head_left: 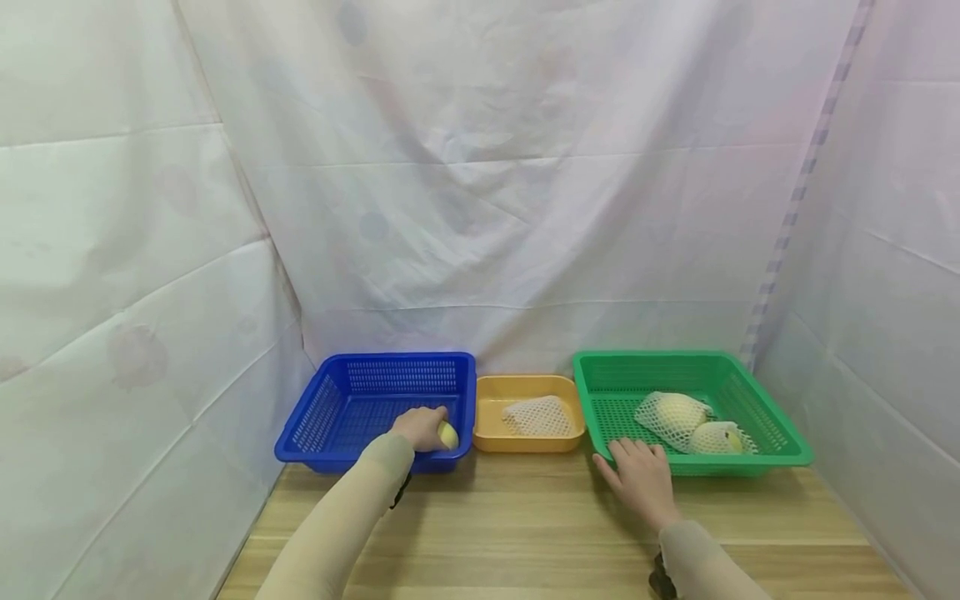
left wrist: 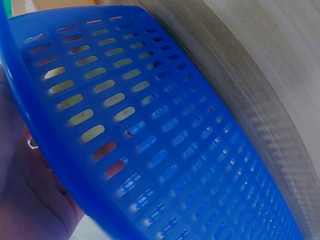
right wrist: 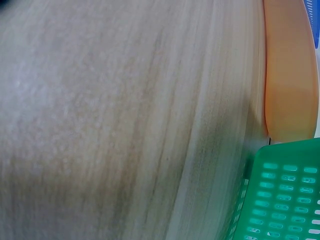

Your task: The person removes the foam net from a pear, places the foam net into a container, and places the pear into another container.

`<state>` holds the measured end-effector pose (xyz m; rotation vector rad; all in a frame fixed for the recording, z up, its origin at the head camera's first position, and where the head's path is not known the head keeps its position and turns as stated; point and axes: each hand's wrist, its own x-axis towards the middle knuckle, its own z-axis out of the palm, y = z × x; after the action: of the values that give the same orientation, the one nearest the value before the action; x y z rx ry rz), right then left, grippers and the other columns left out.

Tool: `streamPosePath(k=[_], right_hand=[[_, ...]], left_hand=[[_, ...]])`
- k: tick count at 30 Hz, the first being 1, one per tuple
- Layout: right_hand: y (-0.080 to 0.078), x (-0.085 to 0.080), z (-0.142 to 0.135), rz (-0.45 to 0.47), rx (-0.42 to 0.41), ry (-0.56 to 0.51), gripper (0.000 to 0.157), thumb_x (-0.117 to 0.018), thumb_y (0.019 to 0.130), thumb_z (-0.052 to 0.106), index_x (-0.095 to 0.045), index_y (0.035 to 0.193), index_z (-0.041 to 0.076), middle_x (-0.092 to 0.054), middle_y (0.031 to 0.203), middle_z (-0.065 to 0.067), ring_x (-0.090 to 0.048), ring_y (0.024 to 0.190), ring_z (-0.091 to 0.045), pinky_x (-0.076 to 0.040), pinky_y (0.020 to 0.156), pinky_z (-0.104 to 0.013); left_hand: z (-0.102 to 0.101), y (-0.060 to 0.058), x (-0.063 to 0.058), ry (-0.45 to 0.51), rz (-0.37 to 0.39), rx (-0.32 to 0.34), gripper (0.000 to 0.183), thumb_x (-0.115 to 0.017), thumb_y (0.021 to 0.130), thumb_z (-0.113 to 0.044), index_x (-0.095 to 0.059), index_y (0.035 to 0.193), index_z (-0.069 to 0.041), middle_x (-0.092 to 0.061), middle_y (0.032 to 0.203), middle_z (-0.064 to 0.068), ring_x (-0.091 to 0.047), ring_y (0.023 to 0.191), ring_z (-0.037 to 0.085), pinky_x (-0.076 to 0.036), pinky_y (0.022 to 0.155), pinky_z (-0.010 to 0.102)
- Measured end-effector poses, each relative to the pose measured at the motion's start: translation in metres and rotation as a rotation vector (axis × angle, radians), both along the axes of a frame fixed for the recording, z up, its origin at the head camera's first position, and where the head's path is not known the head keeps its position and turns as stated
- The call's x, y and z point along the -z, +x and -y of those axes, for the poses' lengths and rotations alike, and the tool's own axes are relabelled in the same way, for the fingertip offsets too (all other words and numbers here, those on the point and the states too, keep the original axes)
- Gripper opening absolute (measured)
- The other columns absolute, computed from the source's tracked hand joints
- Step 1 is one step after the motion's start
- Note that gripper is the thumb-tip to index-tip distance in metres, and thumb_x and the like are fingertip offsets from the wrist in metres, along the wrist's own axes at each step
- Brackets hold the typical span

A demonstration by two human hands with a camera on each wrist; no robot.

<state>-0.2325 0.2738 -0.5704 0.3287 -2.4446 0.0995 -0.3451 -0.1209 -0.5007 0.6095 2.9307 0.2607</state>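
Inside the near right corner of the blue basket, my left hand holds a smooth yellow fruit. Through the slots of the basket wall in the left wrist view, bits of yellow and of fingers show. My right hand rests on the front rim of the green basket, fingers laid over the edge near its left corner. Two pale yellow fruits, one at the back and one in front, lie in that basket in white foam nets. The right hand is out of sight in the right wrist view.
Between the baskets stands a small yellow-orange tray with a flat white foam net in it. All three containers sit in a row on a wooden table. White cloth hangs behind them and at both sides.
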Motion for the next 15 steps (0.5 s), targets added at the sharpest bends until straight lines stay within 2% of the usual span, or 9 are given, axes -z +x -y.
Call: streamPosePath(k=[10,15], right_hand=[[0.0011,-0.0025,0.0010,-0.023,-0.014,0.001,0.032,-0.062,0.089,0.045,-0.064,0.089,0.013,-0.062,0.082,-0.004,-0.056,0.072,-0.025,-0.038,0.068,-0.043],[0.0008,-0.0024,0.0007,-0.017,-0.005,0.004,0.031,-0.064,0.088,0.044,-0.064,0.089,0.013,-0.062,0.082,-0.004,-0.056,0.071,-0.025,-0.038,0.068,-0.044]], left_hand=[[-0.0010,-0.0037,0.0027,-0.014,0.016,0.002,0.046,-0.081,0.074,-0.041,-0.063,0.110,-0.018,-0.062,0.087,0.000,-0.054,0.073,0.019,-0.048,0.065,0.039],[-0.0021,-0.0016,0.0008,-0.019,0.024,-0.002,0.047,-0.080,0.075,-0.041,-0.063,0.111,-0.017,-0.063,0.088,0.001,-0.054,0.074,0.020,-0.048,0.066,0.041]])
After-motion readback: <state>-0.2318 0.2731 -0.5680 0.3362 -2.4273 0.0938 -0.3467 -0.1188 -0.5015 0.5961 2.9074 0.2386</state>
